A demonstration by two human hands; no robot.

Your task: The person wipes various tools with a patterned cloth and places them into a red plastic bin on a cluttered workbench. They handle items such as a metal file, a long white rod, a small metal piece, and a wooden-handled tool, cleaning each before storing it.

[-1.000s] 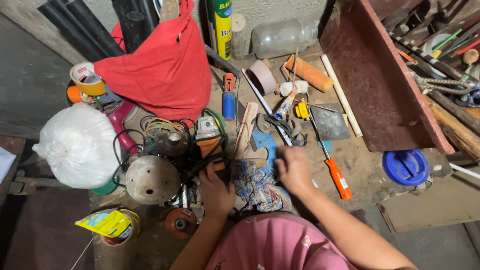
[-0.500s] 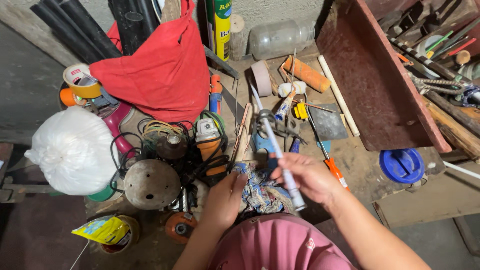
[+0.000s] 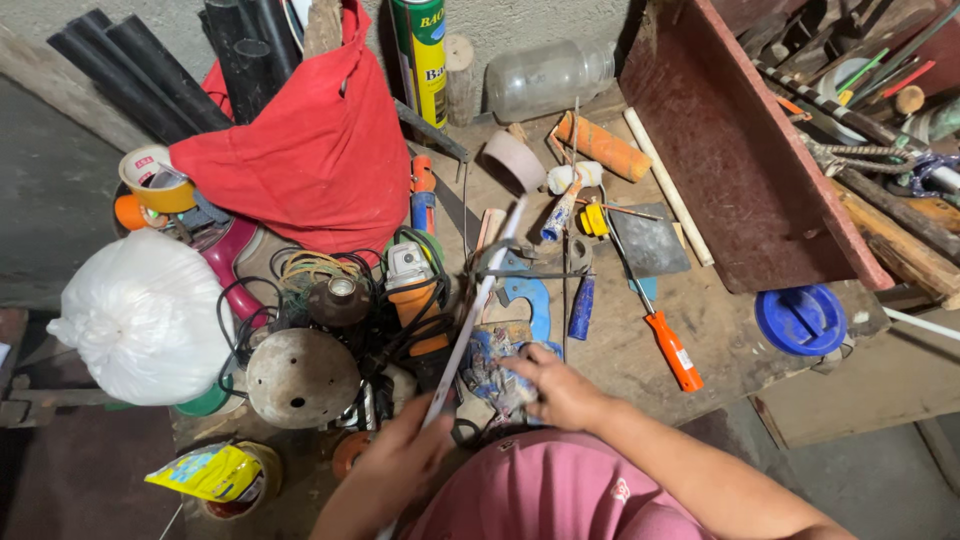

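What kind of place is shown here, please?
Probably a home workshop or tool shed: a cluttered wooden workbench with a screwdriver, a paint roller and a corded power tool.

Soft, even daylight is falling across the cluttered workbench, casting only faint shadows. The white bag is glaring slightly. The left hand is blurring a little, and wide-angle distortion is bending the edges of the frame.
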